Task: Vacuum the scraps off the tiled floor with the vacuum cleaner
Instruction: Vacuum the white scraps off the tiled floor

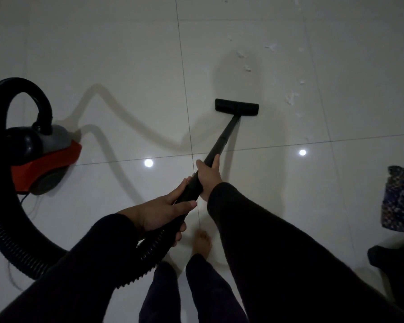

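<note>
A red and black vacuum cleaner (44, 157) stands on the white tiled floor (126, 66) at the left. Its ribbed black hose (0, 229) loops round to the black wand (222, 138). My left hand (163, 213) grips the wand's handle end where the hose joins. Further up the tube, my right hand (209, 177) is closed around it. The flat black floor nozzle (236, 107) rests on a tile ahead of me. White paper scraps (292, 97) lie scattered to the right of the nozzle and beyond it (241, 54).
A patterned dark cloth item (400, 197) sits at the right edge, with a dark chair base (392, 259) below it. My bare foot (202, 241) stands under the wand. A thin cord (27, 201) trails from the vacuum body.
</note>
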